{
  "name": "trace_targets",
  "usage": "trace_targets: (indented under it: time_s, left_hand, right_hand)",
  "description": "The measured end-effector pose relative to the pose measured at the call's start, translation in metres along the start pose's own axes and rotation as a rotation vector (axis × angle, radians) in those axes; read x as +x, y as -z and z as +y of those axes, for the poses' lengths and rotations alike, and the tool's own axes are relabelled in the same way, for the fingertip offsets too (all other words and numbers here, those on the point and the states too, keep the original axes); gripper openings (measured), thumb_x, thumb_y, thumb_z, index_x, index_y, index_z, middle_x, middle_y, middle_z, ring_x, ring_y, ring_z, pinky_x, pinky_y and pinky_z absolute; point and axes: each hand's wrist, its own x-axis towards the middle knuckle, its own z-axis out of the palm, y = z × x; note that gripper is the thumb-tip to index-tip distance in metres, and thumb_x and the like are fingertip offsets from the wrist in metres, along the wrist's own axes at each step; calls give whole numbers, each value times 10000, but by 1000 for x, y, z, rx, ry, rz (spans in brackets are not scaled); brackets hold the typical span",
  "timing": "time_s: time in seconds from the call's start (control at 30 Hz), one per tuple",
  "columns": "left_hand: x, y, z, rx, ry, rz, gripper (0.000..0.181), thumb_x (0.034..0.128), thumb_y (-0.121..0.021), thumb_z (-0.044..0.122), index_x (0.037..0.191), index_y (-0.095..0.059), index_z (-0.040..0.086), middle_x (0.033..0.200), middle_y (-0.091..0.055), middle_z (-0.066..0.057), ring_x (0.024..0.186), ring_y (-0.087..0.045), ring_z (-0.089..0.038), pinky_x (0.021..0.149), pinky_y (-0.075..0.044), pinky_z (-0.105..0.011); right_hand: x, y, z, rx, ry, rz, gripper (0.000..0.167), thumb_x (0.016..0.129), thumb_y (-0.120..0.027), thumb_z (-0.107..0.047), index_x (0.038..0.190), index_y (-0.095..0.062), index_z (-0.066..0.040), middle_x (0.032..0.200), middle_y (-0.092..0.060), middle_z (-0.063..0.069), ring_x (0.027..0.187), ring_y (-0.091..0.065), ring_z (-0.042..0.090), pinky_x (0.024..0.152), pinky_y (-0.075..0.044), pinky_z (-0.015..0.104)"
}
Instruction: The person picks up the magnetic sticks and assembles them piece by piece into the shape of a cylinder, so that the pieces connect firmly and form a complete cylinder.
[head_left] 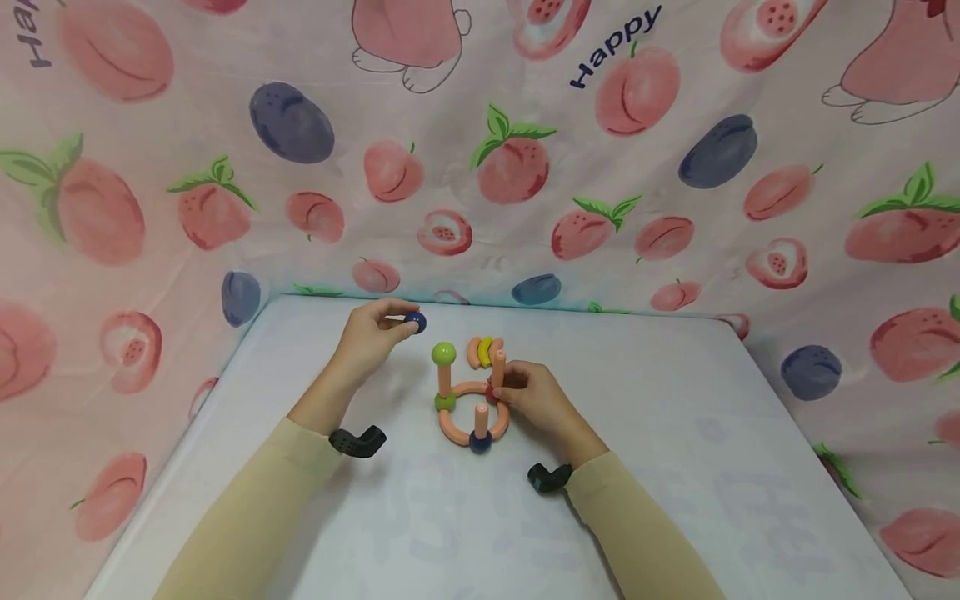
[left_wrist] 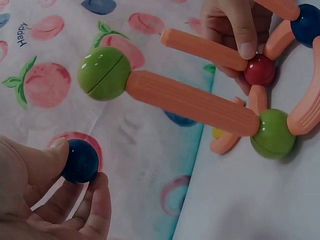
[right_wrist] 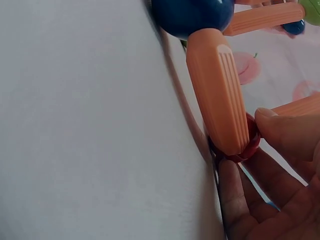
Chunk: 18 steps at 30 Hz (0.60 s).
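A dark blue ball (left_wrist: 81,161) is pinched between the thumb and fingers of my left hand (head_left: 369,337), up and to the left of a toy frame. That frame has a ring of curved orange rods (head_left: 452,429) joined by a green ball (left_wrist: 273,133), a red ball (left_wrist: 259,69) and a blue ball (head_left: 480,442). Upright orange rods (left_wrist: 190,102) rise from the joints, and the one over the green joint carries a light green ball (head_left: 444,353) on top. With thumb and fingers, my right hand (head_left: 534,393) grips the red ball at the ring's right side.
Behind the ring lie a yellow curved piece (head_left: 485,352) and orange curved pieces (head_left: 473,352) on the white table (head_left: 675,400). A fruit-printed cloth (head_left: 465,167) hangs at the back and sides. Each wrist wears a black device (head_left: 358,442).
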Motion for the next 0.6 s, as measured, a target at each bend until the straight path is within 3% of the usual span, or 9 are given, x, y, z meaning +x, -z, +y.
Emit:
trace_targets:
  time_s: [0.2, 0.33, 0.6]
  left_hand:
    - [3, -7, 0, -31, 6, -52, 336, 1045, -727, 192, 1375, -707, 137, 1392, -698, -121, 1222, -713, -301, 1134, -533, -515]
    - [5, -10, 0, -53, -3, -88, 349, 1034, -737, 162, 1374, -701, 93, 1372, -713, -133, 1227, -721, -294, 1165, -513, -525]
    - [7, -14, 3, -85, -7, -220, 322, 1013, -756, 127, 1334, -727, 112, 1304, -761, -132, 1177, -748, -217, 1146, -537, -491]
  right_hand:
    - [6, -4, -2, 3, 26, -41, 207, 986, -783, -108, 1193, -785, -117, 1161, -778, 7, 1120, -688, 205, 1043, -598, 419]
    - [11, -9, -4, -12, 25, -69, 227, 987, -791, -137, 1213, -786, -147, 1139, -780, -15, 1100, -695, 190, 1026, -602, 405]
    - [15, -18, -11, -16, 44, -123, 206, 990, -790, -160, 1196, -790, -151, 1130, -790, -12, 1090, -698, 180, 1019, -597, 400]
